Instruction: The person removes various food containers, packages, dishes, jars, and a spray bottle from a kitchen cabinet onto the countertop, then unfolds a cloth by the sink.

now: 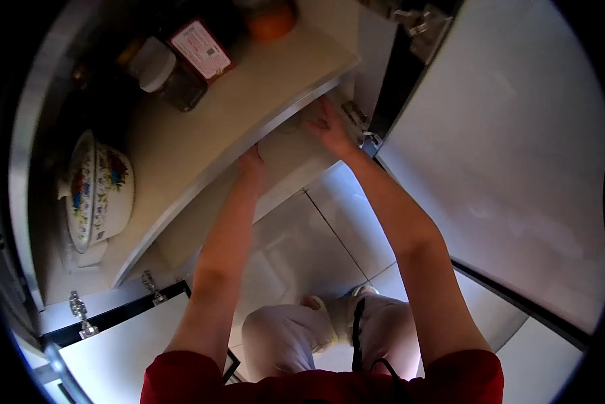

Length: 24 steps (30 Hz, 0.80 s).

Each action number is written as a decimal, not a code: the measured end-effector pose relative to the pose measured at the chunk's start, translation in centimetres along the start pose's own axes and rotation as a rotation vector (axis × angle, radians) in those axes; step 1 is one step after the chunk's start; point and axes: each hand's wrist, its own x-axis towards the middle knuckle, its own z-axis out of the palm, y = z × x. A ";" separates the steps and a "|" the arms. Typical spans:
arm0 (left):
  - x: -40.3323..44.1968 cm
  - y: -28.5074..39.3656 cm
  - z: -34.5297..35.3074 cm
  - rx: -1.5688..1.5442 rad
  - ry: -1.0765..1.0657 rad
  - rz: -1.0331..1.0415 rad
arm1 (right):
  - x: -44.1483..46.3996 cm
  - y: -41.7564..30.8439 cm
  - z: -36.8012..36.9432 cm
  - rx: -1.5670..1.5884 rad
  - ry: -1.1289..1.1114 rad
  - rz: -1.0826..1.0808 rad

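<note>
Both of my arms reach into the lower compartment of a cabinet, beneath the curved front edge of its shelf (248,121). My left hand (251,160) is at that edge with the thumb up, and its other fingers are hidden below the shelf. To its right, my right hand (329,129) has its fingers apart over the cabinet floor (296,153), close to the hinge side. Between the hands lies a faint, see-through shape, too dim to name. Whether either hand touches it I cannot tell.
On the shelf stand a flowered enamel pot (100,192), a jar with a white lid (171,77), a red-and-white box (200,50) and an orange container (270,19). Cabinet doors hang open at right (497,155) and lower left (124,343). Metal hinges (80,315) stick out.
</note>
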 end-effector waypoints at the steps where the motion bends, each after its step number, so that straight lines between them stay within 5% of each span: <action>1: 1.4 0.0 0.3 -0.017 -0.012 -0.002 | 0.8 -0.4 0.2 -0.012 -0.004 -0.078; 8: 5.9 -0.2 0.0 -0.121 -0.412 -0.249 | 5.4 2.6 3.8 -0.089 -0.357 -0.074; 15: 0.5 -0.8 1.2 0.016 -0.244 -0.300 | 1.6 -1.1 3.3 -0.216 -0.287 0.043; 24: -17.4 5.0 -2.0 0.105 -0.399 -0.340 | -13.2 -15.0 -1.6 -0.088 -0.138 0.233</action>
